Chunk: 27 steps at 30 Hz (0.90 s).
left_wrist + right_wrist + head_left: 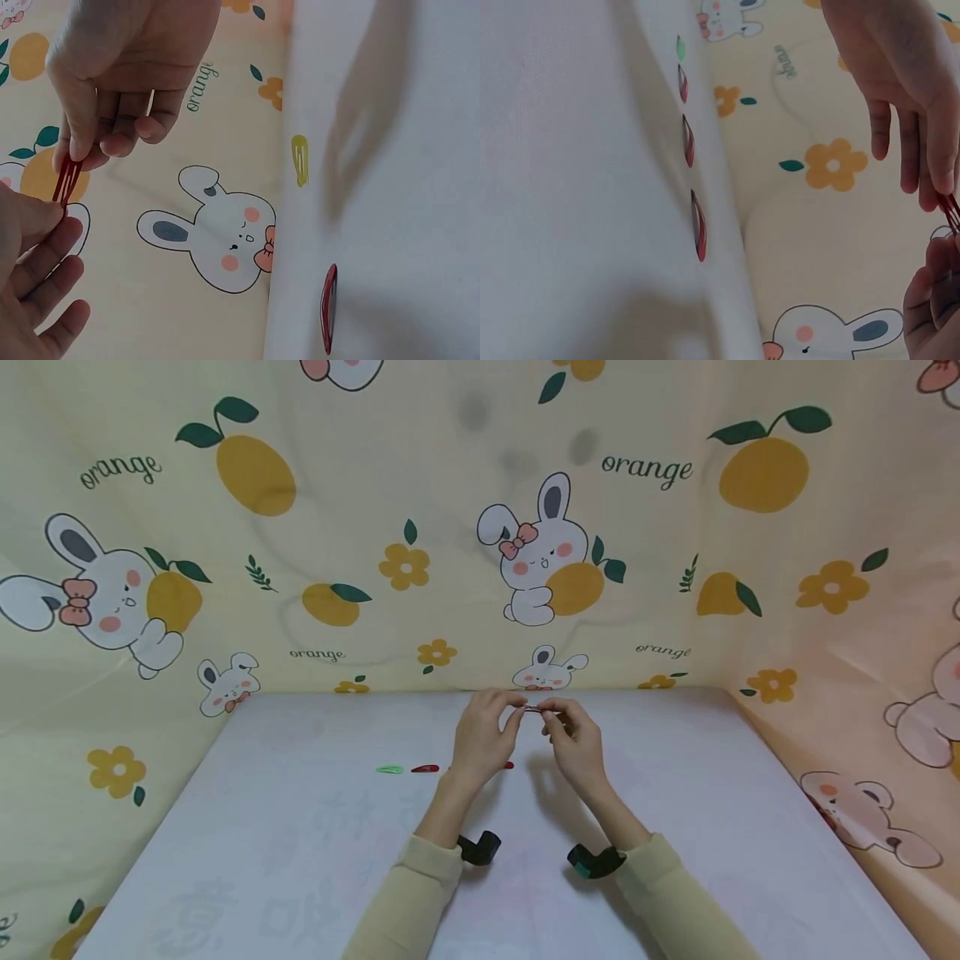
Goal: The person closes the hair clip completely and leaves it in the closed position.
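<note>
Both hands meet at a red snap hair clip [68, 180], held up above the far edge of the table. My left hand [482, 739] pinches one end of it between thumb and forefinger. At the clip's other end, my right hand [579, 745] grips with its thumb and fingertips. In the left wrist view the clip's slotted centre shows between the two hands. On the table below lie a green hair clip [390, 769] and a red hair clip [425, 768]. Another red clip [509, 765] is partly hidden by my left hand in the head view.
A yellow hair clip [300, 160] lies near a red one in the left wrist view. Several clips form a row in the right wrist view, the nearest one red [699, 226]. A patterned cloth [405, 485] with rabbits and oranges surrounds the white table [315, 860].
</note>
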{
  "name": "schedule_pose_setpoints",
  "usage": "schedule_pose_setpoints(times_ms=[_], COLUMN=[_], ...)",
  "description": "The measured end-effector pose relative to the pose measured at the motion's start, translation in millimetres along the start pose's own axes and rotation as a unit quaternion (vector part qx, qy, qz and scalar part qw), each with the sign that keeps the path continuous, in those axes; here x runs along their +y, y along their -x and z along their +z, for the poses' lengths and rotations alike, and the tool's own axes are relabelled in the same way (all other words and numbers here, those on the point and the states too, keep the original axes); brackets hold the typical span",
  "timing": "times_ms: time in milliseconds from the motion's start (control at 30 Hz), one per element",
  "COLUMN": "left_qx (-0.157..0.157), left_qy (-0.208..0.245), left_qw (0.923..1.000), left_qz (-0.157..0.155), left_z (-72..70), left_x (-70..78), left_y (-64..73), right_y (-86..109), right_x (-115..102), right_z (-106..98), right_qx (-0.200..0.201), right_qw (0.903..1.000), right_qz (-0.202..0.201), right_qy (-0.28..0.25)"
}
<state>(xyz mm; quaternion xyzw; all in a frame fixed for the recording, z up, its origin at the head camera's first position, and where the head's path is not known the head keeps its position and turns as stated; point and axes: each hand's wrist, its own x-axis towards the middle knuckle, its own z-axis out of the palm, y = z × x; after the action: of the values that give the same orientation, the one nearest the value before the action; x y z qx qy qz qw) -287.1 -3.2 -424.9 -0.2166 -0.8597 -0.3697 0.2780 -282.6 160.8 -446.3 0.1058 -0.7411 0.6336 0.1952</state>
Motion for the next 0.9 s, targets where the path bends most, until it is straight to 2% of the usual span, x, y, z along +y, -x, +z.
schedule_pose_setpoints(times_ms=[200,400,500,900], left_qx=[-0.006,-0.013,-0.016,-0.020], left_qy=[0.005,0.006,0.006,-0.008], left_qw=[1.0000,0.9999,0.9998,0.9994], left_qz=[0.003,0.002,0.000,-0.029], left_z=[0.7,0.7,0.7,5.5], left_x=[-0.4,-0.9,-0.1,0.9], left_y=[0.6,2.7,4.5,8.5], right_y=[2.3,9.4,12.0,12.1], right_x=[-5,-32,-39,-32], right_z=[-1,-4,-6,-8], right_qx=[-0.007,-0.017,-0.017,-0.035], right_qw=[0.9997,0.9993,0.9991,0.9986], right_qz=[0.022,0.016,0.008,-0.024], right_qy=[0.008,0.029,0.038,0.030])
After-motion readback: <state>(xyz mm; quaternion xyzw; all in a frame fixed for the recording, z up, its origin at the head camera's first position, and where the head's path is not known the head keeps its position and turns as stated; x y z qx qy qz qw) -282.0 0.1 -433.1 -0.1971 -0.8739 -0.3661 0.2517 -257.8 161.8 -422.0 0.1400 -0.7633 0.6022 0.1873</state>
